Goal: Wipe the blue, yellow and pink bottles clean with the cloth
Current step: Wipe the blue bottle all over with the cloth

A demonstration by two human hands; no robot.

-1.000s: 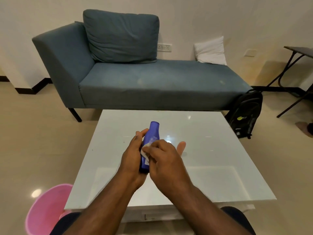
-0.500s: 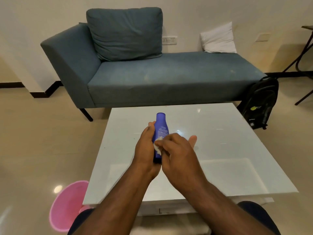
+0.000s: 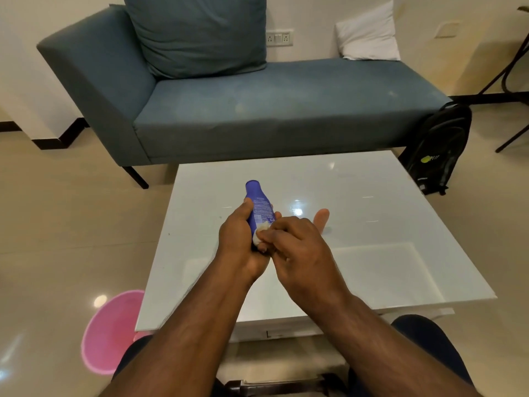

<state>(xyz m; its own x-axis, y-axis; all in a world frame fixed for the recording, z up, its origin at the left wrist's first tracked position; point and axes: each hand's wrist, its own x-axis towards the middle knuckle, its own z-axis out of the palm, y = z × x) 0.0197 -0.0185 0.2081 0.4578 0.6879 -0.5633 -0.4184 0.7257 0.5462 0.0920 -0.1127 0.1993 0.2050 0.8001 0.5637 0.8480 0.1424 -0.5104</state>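
Over the near half of the white table [image 3: 372, 253] my left hand [image 3: 240, 242] grips the blue bottle [image 3: 259, 209] while my right hand [image 3: 297, 247] pinches the cloth [image 3: 260, 235] against it; I judge yellow and pink, unseen, remain.

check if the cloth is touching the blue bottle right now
Touching. The head view shows the right hand pressing the white cloth against the blue bottle, which the left hand grips.

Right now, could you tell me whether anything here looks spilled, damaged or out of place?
Nothing stands out. The left hand grips the blue bottle above the white table while the right hand presses the cloth against it. No spill shows.
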